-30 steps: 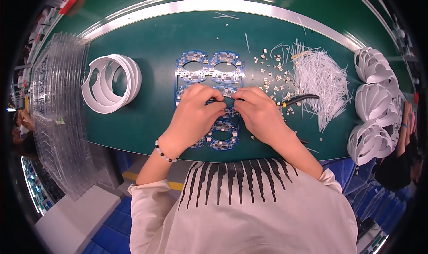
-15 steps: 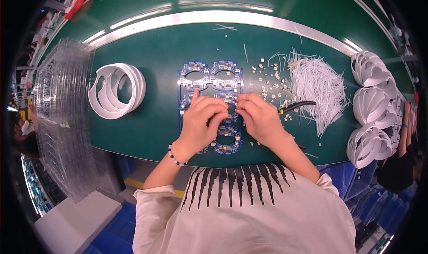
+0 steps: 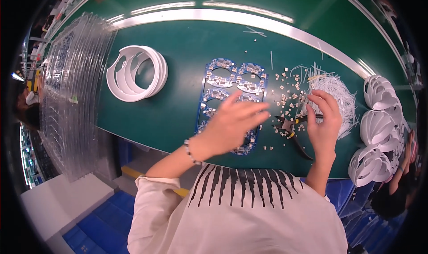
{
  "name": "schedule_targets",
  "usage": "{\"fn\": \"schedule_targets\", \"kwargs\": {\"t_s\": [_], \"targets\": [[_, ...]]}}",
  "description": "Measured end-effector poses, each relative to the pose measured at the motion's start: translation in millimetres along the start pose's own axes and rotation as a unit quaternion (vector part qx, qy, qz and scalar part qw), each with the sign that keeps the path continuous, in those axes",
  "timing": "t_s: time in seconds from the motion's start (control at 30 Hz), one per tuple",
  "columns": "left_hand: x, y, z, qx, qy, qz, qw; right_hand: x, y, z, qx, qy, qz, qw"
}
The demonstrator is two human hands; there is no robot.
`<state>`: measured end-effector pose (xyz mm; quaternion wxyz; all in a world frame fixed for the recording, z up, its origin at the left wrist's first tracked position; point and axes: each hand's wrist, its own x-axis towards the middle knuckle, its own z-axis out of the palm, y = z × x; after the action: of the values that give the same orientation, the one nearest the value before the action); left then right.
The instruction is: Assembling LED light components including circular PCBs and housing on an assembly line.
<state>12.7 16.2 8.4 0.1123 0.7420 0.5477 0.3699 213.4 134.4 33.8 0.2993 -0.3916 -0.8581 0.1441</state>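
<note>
green worktable | pale strip across it | glossy light streaks | grey floor, yellow stripe

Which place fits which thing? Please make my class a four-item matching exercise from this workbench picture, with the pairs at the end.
Column 1
1. Blue circuit boards
2. Pliers
3. Beaded bracelet
4. White ribbed ring

Column 2
A. Around the person's left wrist
B. Between the clear ridged plastic and the boards
C. Partly covered by the left hand
D. With one handle partly hidden by the right hand

Right pairs: 1-C, 2-D, 3-A, 4-B
</note>
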Motion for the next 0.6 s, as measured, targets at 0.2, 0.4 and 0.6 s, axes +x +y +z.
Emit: {"fn": "schedule_targets", "kwargs": {"t_s": [0.2,0.4,0.6], "targets": [[-43.1,-43.7,-59.8,0.041,0.041,-0.175,0.983,-4.7,-44.0,51.9,0.136,-0.099,-0.156,0.973],[-50.2,-44.1,-52.5,0.031,0.027,-0.189,0.981,5.2,-71.9,94.8,0.173,-0.149,-0.231,0.946],[-46.9,-44.6,-52.2,0.051,0.011,-0.198,0.979,6.0,-78.2,116.9,0.150,-0.166,-0.242,0.944]]}}
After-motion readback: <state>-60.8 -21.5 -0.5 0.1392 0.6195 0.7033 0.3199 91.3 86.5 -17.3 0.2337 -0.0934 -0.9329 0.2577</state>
